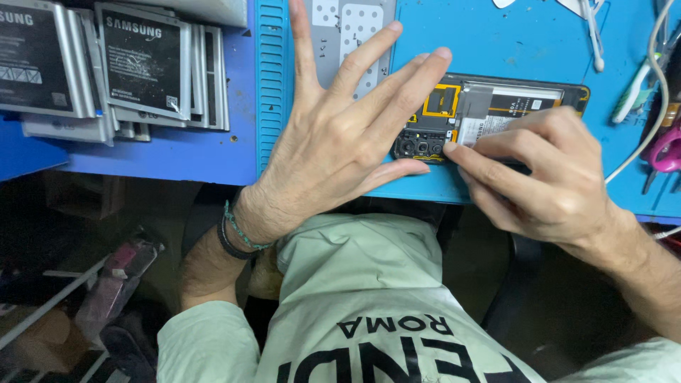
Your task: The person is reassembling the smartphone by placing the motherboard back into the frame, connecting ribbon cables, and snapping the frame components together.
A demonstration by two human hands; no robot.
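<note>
Two bare hands work on an opened phone (489,117) lying on a blue mat (496,42) on the table.

The left hand (340,135) lies flat with fingers spread, released, its fingertips and thumb steadying the phone's left end beside the exposed camera board. The right hand (546,177) curls over the phone's lower edge, index finger and thumb pressed to it; what its grip pinches cannot be told. A stack of phone batteries (106,67) sits well apart at the table's left; pink-handled scissors (665,152) lie at the right.
</note>
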